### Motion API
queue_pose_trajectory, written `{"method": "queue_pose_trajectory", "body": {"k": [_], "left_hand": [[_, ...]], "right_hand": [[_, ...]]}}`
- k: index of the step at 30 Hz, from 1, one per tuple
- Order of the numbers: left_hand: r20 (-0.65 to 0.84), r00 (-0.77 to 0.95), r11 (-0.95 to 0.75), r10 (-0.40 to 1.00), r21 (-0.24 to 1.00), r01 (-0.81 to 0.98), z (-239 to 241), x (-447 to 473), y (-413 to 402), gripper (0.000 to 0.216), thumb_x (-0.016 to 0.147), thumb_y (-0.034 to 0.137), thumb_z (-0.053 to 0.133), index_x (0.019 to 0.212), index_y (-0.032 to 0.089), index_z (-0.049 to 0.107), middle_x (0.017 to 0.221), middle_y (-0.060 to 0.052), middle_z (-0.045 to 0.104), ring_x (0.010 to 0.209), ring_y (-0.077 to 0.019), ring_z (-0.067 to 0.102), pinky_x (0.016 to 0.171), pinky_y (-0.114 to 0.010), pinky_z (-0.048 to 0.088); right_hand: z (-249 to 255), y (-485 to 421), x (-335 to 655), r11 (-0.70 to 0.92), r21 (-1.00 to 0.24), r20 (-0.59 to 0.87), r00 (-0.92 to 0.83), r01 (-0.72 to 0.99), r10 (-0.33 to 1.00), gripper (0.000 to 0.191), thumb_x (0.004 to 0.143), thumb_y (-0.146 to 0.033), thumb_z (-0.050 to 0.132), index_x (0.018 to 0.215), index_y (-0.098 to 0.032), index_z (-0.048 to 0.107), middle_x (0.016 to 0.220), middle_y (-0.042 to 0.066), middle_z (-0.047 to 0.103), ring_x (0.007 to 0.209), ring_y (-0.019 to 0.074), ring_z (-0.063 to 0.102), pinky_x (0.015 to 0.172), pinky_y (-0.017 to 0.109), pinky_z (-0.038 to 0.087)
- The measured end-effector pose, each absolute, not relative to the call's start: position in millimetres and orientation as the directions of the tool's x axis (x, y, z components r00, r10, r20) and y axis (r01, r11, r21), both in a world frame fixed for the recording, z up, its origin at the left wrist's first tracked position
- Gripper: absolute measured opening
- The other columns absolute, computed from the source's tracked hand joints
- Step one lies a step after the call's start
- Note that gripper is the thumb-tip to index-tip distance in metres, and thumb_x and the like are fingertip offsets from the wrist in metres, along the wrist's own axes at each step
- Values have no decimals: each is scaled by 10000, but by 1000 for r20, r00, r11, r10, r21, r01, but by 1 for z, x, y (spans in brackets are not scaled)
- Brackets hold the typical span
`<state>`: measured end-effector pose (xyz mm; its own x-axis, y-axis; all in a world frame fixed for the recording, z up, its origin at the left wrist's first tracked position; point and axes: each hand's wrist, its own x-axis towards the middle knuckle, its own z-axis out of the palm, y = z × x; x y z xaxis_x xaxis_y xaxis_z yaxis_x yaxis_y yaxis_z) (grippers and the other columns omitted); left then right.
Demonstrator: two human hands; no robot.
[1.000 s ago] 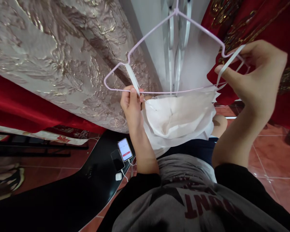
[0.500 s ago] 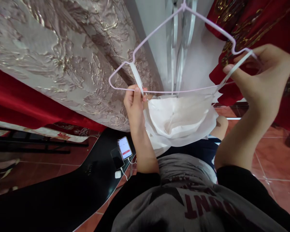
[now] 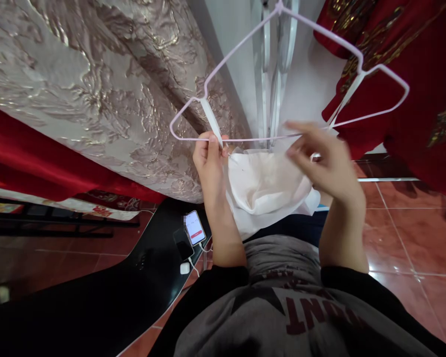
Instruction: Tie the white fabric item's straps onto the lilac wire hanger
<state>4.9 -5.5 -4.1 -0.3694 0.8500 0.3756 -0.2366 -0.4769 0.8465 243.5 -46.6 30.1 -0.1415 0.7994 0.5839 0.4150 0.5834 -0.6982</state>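
A pale lilac hanger (image 3: 241, 47) hangs in front of me. White straps loop over both of its notches, and a thin white garment (image 3: 260, 183) hangs from them below the bar. My left hand (image 3: 210, 156) is closed at the lower bar, pinching the left strap (image 3: 211, 119) where it crosses. The right strap (image 3: 347, 101) sits in the right notch, clear of my fingers. Blurred by motion, my right hand (image 3: 325, 158) is in front of the garment's right side, thumb and forefinger apart, with nothing visible between them.
Embossed beige fabric (image 3: 107, 94) fills the left, and red sequined cloth (image 3: 405, 99) hangs at the right. On a black bench (image 3: 96, 297) lie a lit phone (image 3: 195, 229), a dark phone (image 3: 183, 244) and a small white case (image 3: 185, 268), with cables. Red tiles (image 3: 405, 238) cover the floor.
My right hand has let go of the right strap and moved left and down, in front of the garment. That strap now rests in the notch. My left hand keeps its hold.
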Motion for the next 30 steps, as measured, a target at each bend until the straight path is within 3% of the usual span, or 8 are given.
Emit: {"method": "queue_pose_trajectory", "body": {"k": [3,9,12,17,20,23,28,30], "left_hand": [[365,-361,-454,858,867,-205,-7,7,-9,366,954,611,796,932,256,709,924,-37,728,686,-145,600,705,-298,543],[368,94,-370,925,929,7,10,-15,-41,359,989,569,767,1105,235,826,1113,-119,801,1104,-277,749,1007,-399,589],[356,186,-359,916,933,-16,31,-28,-58,331,1000,529,768,1160,248,838,1125,-119,806,1112,-289,750,985,-399,601],[510,-116,-515,852,778,-361,56,-37,-53,554,990,718,631,1248,256,794,1374,-74,761,1353,-311,659,960,-378,619],[442,-464,-607,768,733,-307,47,-44,-39,383,1127,460,472,1239,246,769,1561,-27,654,1546,-253,498,972,-357,587],[293,-596,-486,748,853,-191,28,-48,-33,179,1008,230,707,1163,234,795,1475,-90,707,1446,-299,603,748,-305,551],[349,-268,-421,898,857,-297,15,-26,-37,337,988,510,775,1106,194,782,1215,-143,792,1146,-297,764,602,-255,526],[386,-266,-458,884,832,-314,16,-15,-36,300,983,497,793,1015,201,752,1049,-107,798,1043,-266,791,576,-232,520]], "right_hand": [[10,-53,228,449,-816,351,-305,365,886,679,936,-325,704,1553,-325,421,700,-78,582,589,158,560,577,331,483],[-4,-49,219,407,-869,393,-105,282,913,554,953,-278,665,1446,-337,418,697,-89,520,599,152,517,598,333,426],[-3,-50,218,412,-875,411,-59,254,910,495,962,-292,664,1402,-336,439,694,-87,484,604,147,479,597,325,395],[4,-57,220,362,-909,351,-92,205,932,458,987,-288,662,1391,-325,451,715,-73,508,635,146,478,621,324,394],[6,-58,222,363,-906,339,-140,216,930,480,985,-275,667,1412,-325,454,701,-72,511,633,150,483,614,321,396],[5,-58,220,380,-900,342,-193,215,919,513,992,-283,660,1452,-331,438,694,-75,497,619,150,481,600,321,406],[-2,-58,207,440,-878,392,-244,190,887,618,1001,-349,669,1548,-347,380,747,-59,546,652,157,544,603,321,457],[-10,-54,209,511,-842,500,-107,175,860,615,988,-381,693,1533,-369,408,860,-22,605,715,166,583,623,325,488]]}}
